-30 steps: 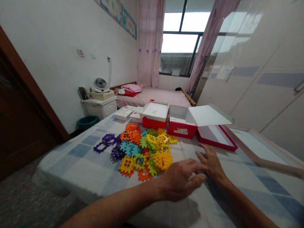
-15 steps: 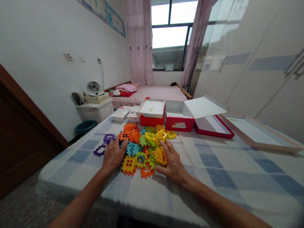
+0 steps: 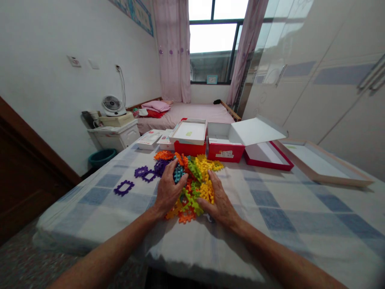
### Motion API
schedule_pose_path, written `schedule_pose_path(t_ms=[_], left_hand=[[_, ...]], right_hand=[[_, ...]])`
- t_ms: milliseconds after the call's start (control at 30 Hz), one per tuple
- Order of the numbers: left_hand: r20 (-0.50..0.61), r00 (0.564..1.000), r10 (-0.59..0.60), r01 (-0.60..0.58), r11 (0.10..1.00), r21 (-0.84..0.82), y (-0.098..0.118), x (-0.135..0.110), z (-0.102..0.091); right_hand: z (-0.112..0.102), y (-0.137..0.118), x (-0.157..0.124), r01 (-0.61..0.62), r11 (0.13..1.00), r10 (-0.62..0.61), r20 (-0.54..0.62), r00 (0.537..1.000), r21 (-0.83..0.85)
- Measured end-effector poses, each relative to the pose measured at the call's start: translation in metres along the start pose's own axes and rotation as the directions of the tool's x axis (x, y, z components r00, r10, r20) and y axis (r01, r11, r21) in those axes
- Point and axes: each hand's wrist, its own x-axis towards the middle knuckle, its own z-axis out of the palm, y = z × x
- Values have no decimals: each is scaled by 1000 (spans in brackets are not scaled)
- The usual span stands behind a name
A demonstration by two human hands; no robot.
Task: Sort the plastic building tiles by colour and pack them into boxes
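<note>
A heap of colourful plastic interlocking tiles (image 3: 192, 178) lies on the blue-and-white checked tablecloth (image 3: 270, 208). My left hand (image 3: 169, 189) presses against the heap's left side, fingers stretched and slightly curved. On the heap's right side rests my right hand (image 3: 219, 197), fingers extended along the tiles. The tiles are bunched up between both palms. A few purple tiles (image 3: 124, 187) lie loose to the left, apart from the heap.
Behind the heap stand red boxes with white insides: one (image 3: 190, 138) with a lid on top, another open (image 3: 228, 146), and a flat red lid (image 3: 267, 154). A wooden-framed tray (image 3: 325, 164) lies far right. Booklets (image 3: 150, 139) sit back left.
Both hands have pushed inward, gathering the spread tiles into a tighter, taller heap. A second ago the hands were off to the right of the tiles.
</note>
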Motion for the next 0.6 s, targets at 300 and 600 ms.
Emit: schedule_pose_path(t_ms=[300,600], left_hand=[[225,938,263,-265,964,-20,54,1,49],[232,882,410,-383,911,-155,62,26,47]], right_hand=[[-5,4,3,-171,964,201,-135,970,205],[-22,16,6,-239,902,345,-266,900,360]])
